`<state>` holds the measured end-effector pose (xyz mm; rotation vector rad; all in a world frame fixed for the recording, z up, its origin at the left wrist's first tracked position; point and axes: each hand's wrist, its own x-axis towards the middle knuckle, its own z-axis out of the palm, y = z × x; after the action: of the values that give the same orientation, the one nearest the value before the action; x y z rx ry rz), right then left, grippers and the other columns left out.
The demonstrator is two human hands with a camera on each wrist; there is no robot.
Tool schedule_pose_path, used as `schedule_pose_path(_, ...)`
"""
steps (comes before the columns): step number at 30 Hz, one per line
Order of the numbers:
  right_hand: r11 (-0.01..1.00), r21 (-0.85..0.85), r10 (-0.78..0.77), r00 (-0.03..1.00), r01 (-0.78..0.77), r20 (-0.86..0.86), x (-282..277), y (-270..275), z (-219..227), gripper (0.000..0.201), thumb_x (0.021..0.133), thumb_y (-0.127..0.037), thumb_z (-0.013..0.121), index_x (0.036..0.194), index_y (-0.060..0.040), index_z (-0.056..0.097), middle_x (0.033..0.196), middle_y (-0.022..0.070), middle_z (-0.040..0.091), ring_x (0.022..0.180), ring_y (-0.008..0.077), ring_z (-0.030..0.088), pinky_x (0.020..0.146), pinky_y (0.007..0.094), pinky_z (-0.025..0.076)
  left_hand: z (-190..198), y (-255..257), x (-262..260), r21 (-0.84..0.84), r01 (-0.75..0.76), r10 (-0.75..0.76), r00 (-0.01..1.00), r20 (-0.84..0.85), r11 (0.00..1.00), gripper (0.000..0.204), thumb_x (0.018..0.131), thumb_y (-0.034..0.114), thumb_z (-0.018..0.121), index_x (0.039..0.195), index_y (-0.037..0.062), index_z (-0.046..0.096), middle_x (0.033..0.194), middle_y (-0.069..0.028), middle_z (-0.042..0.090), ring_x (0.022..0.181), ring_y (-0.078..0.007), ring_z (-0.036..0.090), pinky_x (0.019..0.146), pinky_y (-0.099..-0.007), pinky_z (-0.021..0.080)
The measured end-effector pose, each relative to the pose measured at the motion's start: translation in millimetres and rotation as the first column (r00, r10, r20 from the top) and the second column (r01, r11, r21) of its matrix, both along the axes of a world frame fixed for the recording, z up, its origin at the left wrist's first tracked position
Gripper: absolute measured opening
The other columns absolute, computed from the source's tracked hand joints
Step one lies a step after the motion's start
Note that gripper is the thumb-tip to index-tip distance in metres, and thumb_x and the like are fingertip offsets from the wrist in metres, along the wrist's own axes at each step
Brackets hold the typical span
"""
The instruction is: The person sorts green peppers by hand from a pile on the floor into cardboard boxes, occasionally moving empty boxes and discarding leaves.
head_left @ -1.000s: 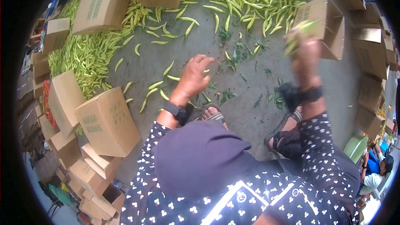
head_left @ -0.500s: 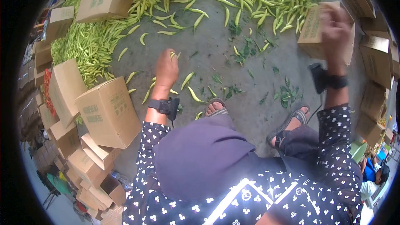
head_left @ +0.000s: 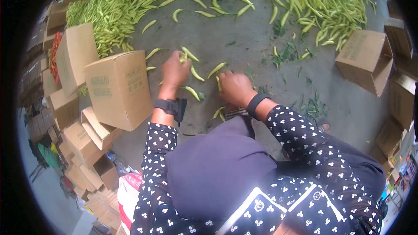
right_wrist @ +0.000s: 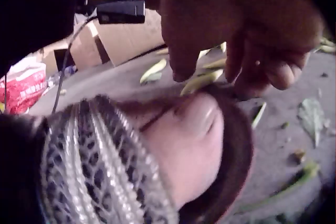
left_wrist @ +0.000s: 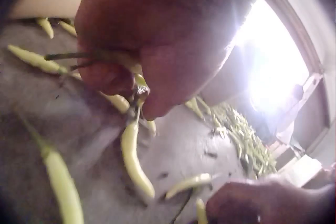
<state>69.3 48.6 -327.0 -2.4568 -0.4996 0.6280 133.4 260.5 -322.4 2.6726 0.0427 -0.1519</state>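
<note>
My left hand (head_left: 175, 70) is low over the floor with its fingers curled round pale green peppers; in the left wrist view that hand (left_wrist: 157, 35) pinches stems, and one curved pepper (left_wrist: 135, 156) hangs below the fingertips. Right of it, my right hand (head_left: 235, 88) reaches down beside a pepper (head_left: 219, 83), fingers bent downward. Whether it grips that pepper is unclear. A loose pepper (head_left: 217, 69) lies between the hands. In the right wrist view the right hand (right_wrist: 236, 24) hangs above a sandalled foot (right_wrist: 184, 145).
Large heaps of peppers (head_left: 318, 0) lie at the back right and back left (head_left: 113, 13). Cardboard boxes stand left (head_left: 117, 89) and right (head_left: 363, 58). Leaf scraps (head_left: 287, 54) are scattered on the grey floor (head_left: 257, 26). A red and white bag (head_left: 129, 191) is at lower left.
My right hand has come from the box on the right down to the floor near my left hand, and the peppers it carried are out of it. The head view has shifted.
</note>
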Motion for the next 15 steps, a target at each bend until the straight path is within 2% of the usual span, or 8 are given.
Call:
schedule_pose_path(2, 0.998, -0.067, -0.011, 1.000, 0.010, -0.018, -8.6, 12.3, -8.5, 0.015, 0.075, -0.013, 0.059, 0.088, -0.0054, 0.058, 0.090, 0.0126, 0.059, 0.075, 0.0301, 0.064, 0.066, 0.0406, 0.053, -9.1, 0.8, -26.7, 0.044, -0.057, 0.061, 0.994, -0.087, 0.997, 0.032, 0.075, 0.023, 0.071, 0.093, 0.0005, 0.057, 0.082, -0.0211, 0.064, 0.081, -0.0398, 0.063, 0.070, -0.0444, 0.050)
schedule_pose_path(5, 0.993, -0.046, 0.119, 0.980, -0.113, 0.159, -15.6, 2.2, -12.7, 0.014, 0.074, -0.009, 0.058, 0.087, -0.0057, 0.057, 0.089, 0.0122, 0.058, 0.079, 0.0293, 0.063, 0.065, 0.0394, 0.053, -14.2, -14.9, -46.2, -0.002, -0.203, 0.200, 0.968, -0.151, 0.979, 0.032, 0.073, 0.021, 0.072, 0.091, -0.0012, 0.056, 0.084, -0.0208, 0.064, 0.081, -0.0397, 0.062, 0.071, -0.0449, 0.049)
schedule_pose_path(6, 0.990, -0.040, 0.142, 0.976, -0.137, 0.167, -15.1, -4.7, -9.6, 0.014, 0.074, -0.009, 0.058, 0.087, -0.0057, 0.057, 0.089, 0.0122, 0.058, 0.079, 0.0293, 0.063, 0.065, 0.0394, 0.053, -24.6, -15.7, -52.4, 0.035, -0.112, 0.113, 0.993, -0.032, 0.993, 0.032, 0.072, 0.019, 0.071, 0.092, -0.0012, 0.056, 0.089, -0.0216, 0.062, 0.087, -0.0388, 0.060, 0.073, -0.0449, 0.048)
schedule_pose_path(8, 0.982, 0.039, 0.177, 0.976, -0.184, 0.130, -0.8, -13.6, 2.0, 0.014, 0.074, -0.008, 0.057, 0.088, -0.0060, 0.057, 0.089, 0.0119, 0.057, 0.081, 0.0299, 0.062, 0.067, 0.0398, 0.052, -22.0, -20.3, -53.0, 0.045, -0.036, 0.039, 0.996, -0.082, 0.998, 0.031, 0.071, 0.016, 0.069, 0.094, -0.0012, 0.056, 0.094, -0.0215, 0.061, 0.092, -0.0378, 0.059, 0.077, -0.0443, 0.047)
schedule_pose_path(11, 0.988, 0.041, 0.143, 0.977, -0.152, 0.161, 27.3, -16.6, 26.5, 0.021, 0.075, -0.007, 0.056, 0.095, -0.0058, 0.055, 0.092, 0.0121, 0.056, 0.083, 0.0308, 0.062, 0.068, 0.0399, 0.052, 8.1, -17.2, -42.5, -0.079, -0.222, 0.208, 0.966, -0.152, 0.972, 0.028, 0.072, 0.011, 0.065, 0.096, 0.0004, 0.057, 0.095, -0.0204, 0.060, 0.095, -0.0373, 0.058, 0.078, -0.0437, 0.047)
schedule_pose_path(12, 0.980, 0.042, 0.183, 0.968, -0.193, 0.173, 34.3, -12.1, 25.1, 0.021, 0.075, -0.007, 0.056, 0.095, -0.0058, 0.055, 0.092, 0.0121, 0.056, 0.083, 0.0308, 0.062, 0.068, 0.0399, 0.052, 5.9, -9.0, -40.1, -0.079, -0.261, 0.249, 0.958, -0.139, 0.962, 0.028, 0.072, 0.011, 0.065, 0.096, 0.0004, 0.057, 0.095, -0.0204, 0.060, 0.095, -0.0373, 0.058, 0.078, -0.0437, 0.047)
schedule_pose_path(14, 0.971, -0.046, 0.239, 0.942, -0.235, 0.236, 45.7, -2.4, 13.3, 0.021, 0.076, -0.006, 0.055, 0.097, -0.0052, 0.054, 0.093, 0.0121, 0.056, 0.084, 0.0308, 0.062, 0.069, 0.0394, 0.052, -3.8, 8.5, -35.1, -0.090, -0.047, 0.064, 0.980, 0.190, 0.995, 0.025, 0.073, 0.010, 0.065, 0.095, 0.0024, 0.057, 0.097, -0.0173, 0.061, 0.091, -0.0374, 0.059, 0.077, -0.0433, 0.048)
schedule_pose_path(15, 0.939, -0.138, 0.339, 0.914, -0.315, 0.221, 47.1, 2.2, 8.5, 0.022, 0.076, -0.004, 0.054, 0.098, -0.0044, 0.055, 0.093, 0.0124, 0.056, 0.084, 0.0316, 0.062, 0.068, 0.0394, 0.053, -1.8, 14.0, -31.6, -0.098, 0.037, -0.023, 0.989, 0.143, 0.995, 0.021, 0.073, 0.007, 0.062, 0.093, 0.0034, 0.056, 0.098, -0.0163, 0.059, 0.089, -0.0377, 0.058, 0.075, -0.0440, 0.048)
